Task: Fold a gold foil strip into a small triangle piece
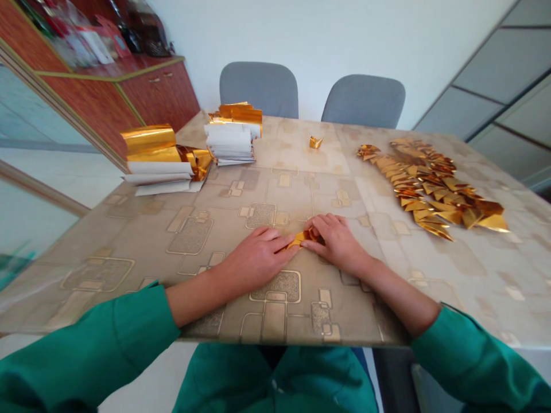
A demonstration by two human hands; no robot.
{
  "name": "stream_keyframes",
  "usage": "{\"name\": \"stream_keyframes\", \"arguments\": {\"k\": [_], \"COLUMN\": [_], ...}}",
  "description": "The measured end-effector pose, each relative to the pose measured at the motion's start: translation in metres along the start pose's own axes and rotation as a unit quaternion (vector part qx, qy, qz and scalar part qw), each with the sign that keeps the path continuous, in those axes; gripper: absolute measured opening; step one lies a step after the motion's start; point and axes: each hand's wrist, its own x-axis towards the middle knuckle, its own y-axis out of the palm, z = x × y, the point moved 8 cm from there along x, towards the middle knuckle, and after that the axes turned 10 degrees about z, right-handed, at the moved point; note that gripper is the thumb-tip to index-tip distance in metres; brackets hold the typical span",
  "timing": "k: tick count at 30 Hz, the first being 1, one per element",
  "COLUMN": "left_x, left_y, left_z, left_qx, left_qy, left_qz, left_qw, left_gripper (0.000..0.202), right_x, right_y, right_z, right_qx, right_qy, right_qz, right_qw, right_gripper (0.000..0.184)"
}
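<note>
Between my two hands, low over the near middle of the table, is a small folded piece of gold foil paper (pixel 298 240). My left hand (pixel 260 255) has its fingers closed on the paper's left end. At the other end, my right hand (pixel 333 240) pinches the foil with thumb and fingers, which cover part of it. To the right lie rows of folded gold foil pieces (pixel 430 183), nested into one another. A single folded gold piece (pixel 315 142) sits alone farther back.
Stacks of gold and white foil sheets (pixel 159 160) (pixel 232 135) lie at the back left. The patterned tablecloth (pixel 275 310) covers the table. Two grey chairs (pixel 258 89) (pixel 365 100) stand behind it, and a wooden cabinet (pixel 159 92) is at the far left.
</note>
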Motion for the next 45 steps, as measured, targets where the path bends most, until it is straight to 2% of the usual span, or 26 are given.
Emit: {"name": "stream_keyframes", "arguments": {"k": [3, 5, 9, 11, 14, 16, 18, 22, 26, 29, 31, 32, 34, 36, 40, 45], "left_x": [-0.002, -0.003, 0.0, 0.004, 0.008, 0.01, 0.011, 0.011, 0.012, 0.015, 0.016, 0.016, 0.015, 0.014, 0.013, 0.012], "left_y": [0.004, 0.005, 0.001, -0.002, -0.003, -0.001, 0.0, 0.002, 0.005, 0.01, 0.011, 0.01, 0.006, 0.004, -0.002, -0.001], "left_z": [0.001, 0.003, 0.011, 0.019, 0.032, 0.037, 0.038, 0.039, 0.042, 0.043, 0.044, 0.044, 0.045, 0.044, 0.043, 0.047], "left_qx": [-0.014, -0.032, -0.121, -0.18, -0.214, -0.203, -0.198, -0.231, -0.31, -0.435, -0.513, -0.532, -0.53, -0.511, -0.497, -0.541], "left_qy": [-0.003, -0.009, -0.034, -0.065, -0.15, -0.199, -0.216, -0.219, -0.225, -0.22, -0.208, -0.204, -0.204, -0.21, -0.212, -0.218], "left_qz": [0.004, 0.003, -0.015, -0.025, -0.023, -0.006, 0.01, 0.015, -0.013, -0.041, -0.079, -0.099, -0.123, -0.127, -0.132, -0.124], "left_qw": [1.0, 0.999, 0.992, 0.981, 0.965, 0.959, 0.956, 0.948, 0.924, 0.872, 0.829, 0.816, 0.814, 0.824, 0.831, 0.803], "left_gripper": [0.033, 0.034, 0.028, 0.022, 0.016, 0.026, 0.029, 0.019, 0.015, 0.011, 0.012, 0.011, 0.009, 0.01, 0.012, 0.009], "right_x": [0.003, 0.005, 0.006, 0.006, 0.006, 0.006, 0.007, 0.01, 0.011, 0.009, 0.007, 0.006, 0.004, 0.003, 0.002, 0.002], "right_y": [0.001, 0.001, -0.001, 0.0, -0.001, -0.003, -0.004, -0.008, -0.008, -0.009, -0.012, -0.014, -0.018, -0.021, -0.025, -0.028], "right_z": [-0.006, -0.007, -0.006, -0.002, 0.002, 0.004, 0.005, 0.005, 0.005, 0.004, 0.005, 0.005, 0.007, 0.009, 0.011, 0.002], "right_qx": [0.075, 0.099, 0.046, 0.033, 0.027, 0.021, 0.031, 0.083, 0.134, 0.149, 0.15, 0.151, 0.167, 0.188, 0.181, 0.173], "right_qy": [-0.031, -0.037, 0.016, 0.023, 0.015, 0.002, -0.009, -0.025, -0.049, -0.053, -0.054, -0.055, -0.064, -0.073, -0.08, -0.082], "right_qz": [0.039, 0.043, 0.004, -0.001, -0.013, -0.018, -0.019, -0.037, -0.037, -0.048, -0.061, -0.067, -0.075, -0.076, -0.058, -0.034], "right_qw": [0.996, 0.993, 0.999, 0.999, 0.999, 1.0, 0.999, 0.996, 0.989, 0.986, 0.985, 0.985, 0.981, 0.976, 0.978, 0.981], "right_gripper": [0.019, 0.016, 0.008, 0.009, 0.012, 0.013, 0.011, 0.006, 0.011, 0.011, 0.011, 0.01, 0.007, 0.005, 0.013, 0.017]}}
